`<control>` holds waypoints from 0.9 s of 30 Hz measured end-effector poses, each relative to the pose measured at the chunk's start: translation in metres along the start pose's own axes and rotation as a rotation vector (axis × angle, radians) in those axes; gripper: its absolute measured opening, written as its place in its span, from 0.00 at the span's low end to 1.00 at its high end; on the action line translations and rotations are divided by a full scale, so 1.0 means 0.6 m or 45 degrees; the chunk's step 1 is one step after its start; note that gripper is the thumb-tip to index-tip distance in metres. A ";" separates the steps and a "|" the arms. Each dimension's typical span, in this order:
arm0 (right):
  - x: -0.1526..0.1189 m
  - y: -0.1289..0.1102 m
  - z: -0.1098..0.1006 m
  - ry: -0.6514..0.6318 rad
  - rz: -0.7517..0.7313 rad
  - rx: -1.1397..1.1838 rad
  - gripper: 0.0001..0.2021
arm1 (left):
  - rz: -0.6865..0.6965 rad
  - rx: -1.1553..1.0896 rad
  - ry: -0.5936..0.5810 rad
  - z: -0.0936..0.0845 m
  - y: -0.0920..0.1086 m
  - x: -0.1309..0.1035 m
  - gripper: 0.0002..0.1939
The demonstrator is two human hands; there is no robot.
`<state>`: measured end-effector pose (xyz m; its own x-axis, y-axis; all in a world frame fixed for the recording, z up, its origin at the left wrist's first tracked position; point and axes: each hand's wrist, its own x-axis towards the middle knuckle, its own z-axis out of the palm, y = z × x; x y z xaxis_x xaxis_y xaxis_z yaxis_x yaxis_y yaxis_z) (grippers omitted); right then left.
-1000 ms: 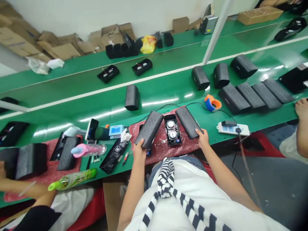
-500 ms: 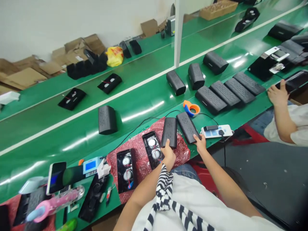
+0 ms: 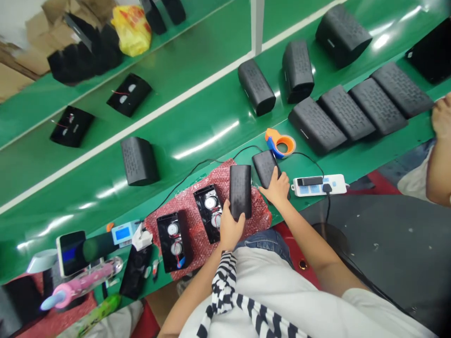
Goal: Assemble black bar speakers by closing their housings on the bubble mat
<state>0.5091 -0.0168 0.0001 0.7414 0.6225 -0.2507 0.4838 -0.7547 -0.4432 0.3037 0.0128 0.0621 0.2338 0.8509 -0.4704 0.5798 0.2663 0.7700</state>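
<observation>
My left hand [image 3: 232, 226] grips the near end of a black textured casing [image 3: 240, 188] over red bubble wrap [image 3: 254, 213]. Beside it, my right hand [image 3: 277, 188] lies over a second black casing [image 3: 265, 164], fingers spread on its top and covering its near part. Just left of my left hand, an open black shell [image 3: 207, 211] shows two round silver speakers. Further left, another open shell [image 3: 173, 241] holds two speakers, red wires and a blue piece.
An orange and blue tape dispenser [image 3: 281, 143] and a white power strip [image 3: 320, 185] lie right. Several finished-looking black casings [image 3: 317, 126] line the bench. A phone [image 3: 71, 253] and pink bottle [image 3: 84, 283] are left. Another person's hand [image 3: 442, 116] shows at the right edge.
The view has tilted down and closer. My right hand has moved from the near end of its casing up onto its top. My left hand still holds its casing.
</observation>
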 end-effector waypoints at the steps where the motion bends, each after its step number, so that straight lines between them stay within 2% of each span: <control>1: 0.006 -0.005 0.000 -0.007 0.002 -0.055 0.55 | 0.130 0.148 -0.023 0.008 0.010 0.006 0.41; 3: 0.010 -0.009 -0.002 -0.005 0.004 -0.091 0.53 | 0.297 0.432 -0.067 0.033 0.025 0.026 0.46; 4: 0.010 -0.008 -0.004 0.006 0.002 -0.087 0.52 | 0.304 0.538 -0.079 0.048 0.030 0.038 0.49; 7: 0.001 0.000 -0.013 0.084 -0.020 -0.048 0.49 | 0.183 0.789 -0.076 0.089 0.035 0.073 0.58; 10: -0.011 0.014 -0.022 0.090 -0.062 0.073 0.47 | 0.113 0.882 -0.047 0.098 0.035 0.095 0.58; 13: -0.018 0.026 -0.030 0.035 -0.083 0.262 0.45 | 0.073 0.722 -0.037 0.076 0.041 0.103 0.59; 17: -0.020 0.033 -0.040 0.036 -0.113 0.364 0.46 | 0.056 0.296 -0.048 0.034 0.059 0.102 0.66; 21: -0.022 0.029 -0.054 -0.011 -0.053 0.399 0.48 | 0.017 -0.156 -0.101 -0.004 0.075 0.090 0.61; 25: -0.027 0.015 -0.060 -0.011 -0.055 0.379 0.48 | -0.156 -0.724 -0.274 -0.047 0.078 0.067 0.56; 27: -0.028 0.008 -0.063 -0.013 -0.073 0.514 0.49 | -0.199 -0.908 -0.352 -0.071 0.075 0.049 0.52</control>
<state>0.5167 -0.0389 0.0346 0.7127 0.6649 -0.2235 0.3011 -0.5777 -0.7586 0.3035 0.0692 0.1014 0.4309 0.6605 -0.6148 0.0025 0.6804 0.7328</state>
